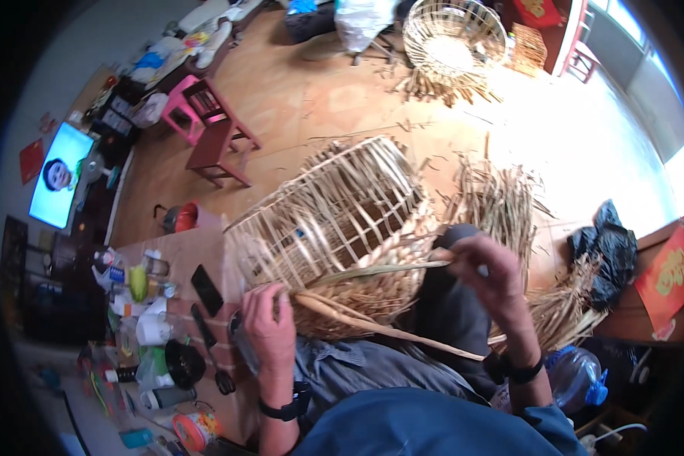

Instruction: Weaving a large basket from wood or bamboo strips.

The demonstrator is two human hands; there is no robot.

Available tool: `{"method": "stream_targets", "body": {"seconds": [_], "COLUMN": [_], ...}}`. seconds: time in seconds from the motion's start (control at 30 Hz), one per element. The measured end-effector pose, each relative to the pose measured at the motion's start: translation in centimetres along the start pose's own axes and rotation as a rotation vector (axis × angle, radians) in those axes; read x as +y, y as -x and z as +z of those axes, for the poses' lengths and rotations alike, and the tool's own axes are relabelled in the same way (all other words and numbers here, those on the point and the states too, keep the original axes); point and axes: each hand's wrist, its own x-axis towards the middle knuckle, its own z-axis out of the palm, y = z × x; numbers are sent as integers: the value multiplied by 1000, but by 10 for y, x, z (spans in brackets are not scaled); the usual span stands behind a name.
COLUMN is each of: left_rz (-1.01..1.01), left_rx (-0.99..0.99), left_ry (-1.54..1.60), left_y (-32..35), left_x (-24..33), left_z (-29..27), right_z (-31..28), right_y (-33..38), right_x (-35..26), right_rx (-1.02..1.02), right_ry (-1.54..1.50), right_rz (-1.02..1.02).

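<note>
A half-woven basket (pixel 334 228) of pale cane strips lies tilted on the person's lap, its open ribbed frame pointing away toward the floor. The left hand (pixel 268 323) is clenched on the basket's woven rim, where a long cane strip (pixel 387 328) runs out across the lap. The right hand (pixel 488 273) pinches a flat strip (pixel 380 268) laid over the weave. A worktop (pixel 186 254) cluttered with bottles stands to the left; loose cane (pixel 501 201) lies on the floor beyond.

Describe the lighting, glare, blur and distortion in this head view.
Head view: strong daylight from the window at upper right washes out the floor; fisheye bends edges and leaves a dark rim; the half-woven basket is fairly sharp, while the right hand is slightly soft and the left hand clearer.
</note>
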Motion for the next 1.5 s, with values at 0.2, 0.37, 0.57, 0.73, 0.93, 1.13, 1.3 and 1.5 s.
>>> {"method": "stream_targets", "body": {"seconds": [0.2,0.37,0.57,0.73,0.93,1.13,1.3,1.5], "left_rz": [-76,-179,-153,-313,-184,-240,-104,-49], "left_rx": [-99,-94,-87,-185,-87,-35,-17,-90], "left_ry": [252,282,382,637,407,478,449,382], "left_y": [-4,-9,-5,4,9,10,9,10], "left_x": [0,-5,-10,-14,-20,-24,-29,-27], "left_z": [5,13,19,23,31,39,36,27], "right_z": [124,171,193,211,209,213,207,175], "right_y": [-23,-38,-38,-37,-27,-24,-27,-32], "right_x": [-35,-40,-29,-27,-19,-13,-21,-31], "right_rx": [-307,-311,-342,-288,-238,-181,-301,-302], "right_ry": [341,636,716,704,655,672,760,792], "right_rz": [-282,-277,-274,-219,-246,-254,-258,-362]}}
